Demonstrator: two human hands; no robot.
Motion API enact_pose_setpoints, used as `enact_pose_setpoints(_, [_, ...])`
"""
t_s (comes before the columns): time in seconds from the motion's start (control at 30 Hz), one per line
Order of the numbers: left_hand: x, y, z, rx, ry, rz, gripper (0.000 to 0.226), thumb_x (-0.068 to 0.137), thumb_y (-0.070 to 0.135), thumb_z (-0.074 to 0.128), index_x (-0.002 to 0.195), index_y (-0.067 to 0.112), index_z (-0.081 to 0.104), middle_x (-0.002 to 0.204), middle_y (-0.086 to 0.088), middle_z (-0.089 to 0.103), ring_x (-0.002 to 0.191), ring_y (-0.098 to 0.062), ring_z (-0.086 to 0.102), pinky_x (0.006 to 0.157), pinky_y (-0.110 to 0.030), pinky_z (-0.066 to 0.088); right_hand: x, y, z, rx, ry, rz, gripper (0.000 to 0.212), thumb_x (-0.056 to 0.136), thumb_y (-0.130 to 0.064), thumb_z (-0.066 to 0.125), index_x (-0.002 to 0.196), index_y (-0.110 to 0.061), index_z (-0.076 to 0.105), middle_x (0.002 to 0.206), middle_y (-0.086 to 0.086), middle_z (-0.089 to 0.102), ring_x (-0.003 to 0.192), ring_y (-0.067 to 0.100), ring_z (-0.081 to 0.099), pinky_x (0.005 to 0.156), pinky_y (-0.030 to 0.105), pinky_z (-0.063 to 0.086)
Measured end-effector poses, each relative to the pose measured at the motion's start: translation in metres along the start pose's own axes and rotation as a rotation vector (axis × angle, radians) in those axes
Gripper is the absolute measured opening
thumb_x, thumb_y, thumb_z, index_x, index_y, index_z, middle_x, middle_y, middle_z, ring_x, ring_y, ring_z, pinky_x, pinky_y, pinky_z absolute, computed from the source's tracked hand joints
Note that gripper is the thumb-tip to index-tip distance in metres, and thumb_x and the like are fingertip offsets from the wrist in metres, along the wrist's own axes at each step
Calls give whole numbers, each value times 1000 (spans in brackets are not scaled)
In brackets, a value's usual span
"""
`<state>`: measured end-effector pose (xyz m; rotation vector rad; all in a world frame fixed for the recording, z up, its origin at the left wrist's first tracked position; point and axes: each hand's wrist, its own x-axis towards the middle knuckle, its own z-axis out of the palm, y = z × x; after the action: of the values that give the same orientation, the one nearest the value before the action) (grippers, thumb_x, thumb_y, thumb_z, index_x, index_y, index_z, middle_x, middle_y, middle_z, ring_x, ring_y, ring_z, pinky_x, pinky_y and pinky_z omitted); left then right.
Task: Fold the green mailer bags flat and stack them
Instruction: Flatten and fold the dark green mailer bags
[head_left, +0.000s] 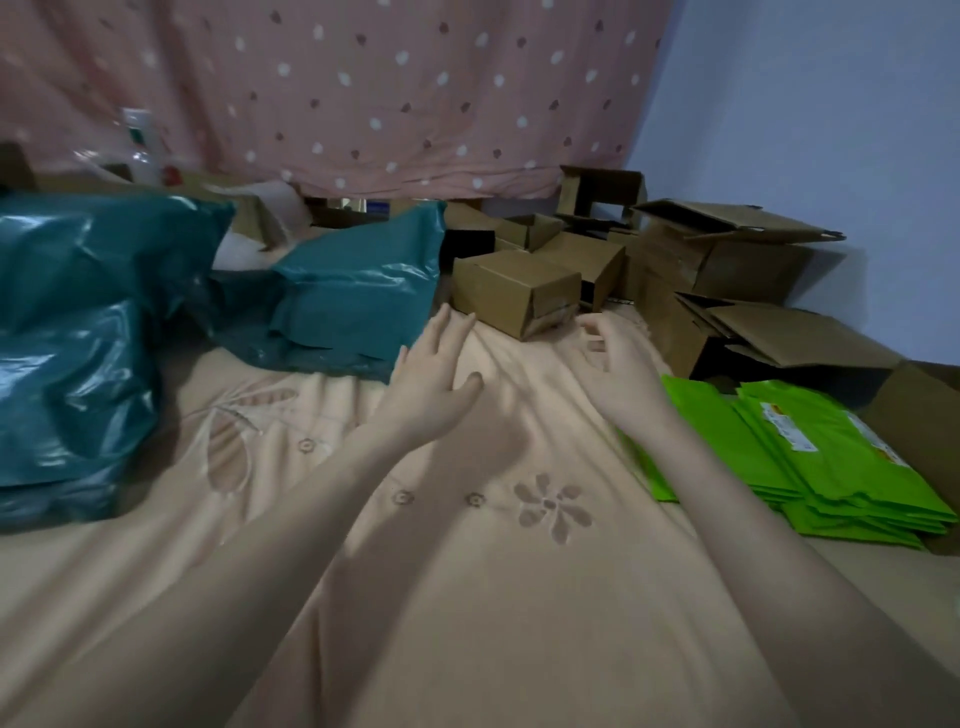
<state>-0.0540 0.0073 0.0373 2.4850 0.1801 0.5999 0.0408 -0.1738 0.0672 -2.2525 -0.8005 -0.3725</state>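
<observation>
Hands both extended forward over a peach bedsheet (467, 597), neither holding anything. Left hand (434, 382): fingers straight and together, thumb spread out to the side, palm facing down and inward; whether it touches the fabric cannot be told. Right hand (618, 371): fingers loosely curled, slightly blurred, empty, raised above the sheet. Sheet carries embroidered flower motifs between and below the forearms. Green mailer bags (831, 467) lie to the right of the right forearm, already flat and stacked in an overlapping pile on the sheet; the upper ones show white labels with orange print, text too small to read. Hands are apart from this pile. Beyond the hands, a small cardboard box (514, 293) sits closed on the sheet, with several more open cardboard boxes (727, 260) heaped behind and to the right against a pale blue wall (831, 104). To the left, bulky teal plastic parcels (78, 338), glossy and crumpled. Pink curtain with white and dark dots (337, 88) hangs across the back.
</observation>
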Motion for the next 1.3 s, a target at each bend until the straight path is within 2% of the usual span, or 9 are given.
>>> enact_pose_setpoints(0.13, [-14,-52,-27,-24,76,-136,63,91,23,51,148,21,25,157,-6,12,144,-23,14,115,-39,21,9,-39,47,109,-133,88,41,89,-22,55,128,-13,47,127,13,52,116,26,53,100,38,42])
enact_pose_setpoints(0.3, [-29,-107,-41,-1,79,-267,61,91,19,50,147,14,26,154,-11,16,142,-26,19,114,-36,21,12,-69,103,145,-262,173,44,91,-25,51,134,-19,40,133,6,48,117,25,50,97,40,43])
enact_pose_setpoints(0.5, [-24,-137,-38,93,101,-219,64,89,20,52,147,12,27,153,-12,19,141,-25,20,115,-36,21,24,-84,148,205,-341,225,37,91,-26,50,127,-25,43,117,11,58,101,28,59,87,45,49])
enact_pose_setpoints(0.63, [-25,-147,-29,224,142,-134,62,88,24,53,145,15,31,153,-8,25,140,-25,25,114,-36,21,38,-82,167,246,-301,247,36,84,-34,51,119,-35,53,118,0,60,108,21,56,95,43,48])
enact_pose_setpoints(0.8, [-22,-149,-29,262,171,-98,63,88,24,54,146,18,29,155,-4,22,143,-24,17,115,-36,17,54,-81,178,405,-275,345,34,89,-20,55,122,-14,61,115,-1,62,103,11,55,92,25,43])
enact_pose_setpoints(0.93, [-18,-143,-32,322,199,-43,66,87,17,56,146,17,28,155,-5,23,143,-26,19,114,-36,20,52,-89,168,479,-157,347,32,86,-9,57,117,-10,64,117,3,63,109,16,58,99,31,46])
enact_pose_setpoints(1.07, [-11,-122,-37,340,176,-43,73,85,11,55,149,21,21,157,0,17,143,-23,17,111,-37,26,44,-105,134,510,-102,275,32,86,-7,56,117,-9,65,107,-5,59,103,9,54,93,22,44])
enact_pose_setpoints(1.17, [-5,-107,-44,317,252,-48,59,86,11,56,141,22,38,148,1,37,134,-24,34,100,-36,38,38,-116,104,575,-73,243,30,90,-11,51,117,-9,65,114,-2,60,104,9,53,90,20,42])
enact_pose_setpoints(1.3, [-7,-74,-63,250,406,-42,29,86,18,58,114,23,64,116,6,63,104,-21,57,74,-31,42,26,-127,65,545,22,142,30,92,-10,44,108,-9,69,110,-1,62,106,11,55,97,25,44])
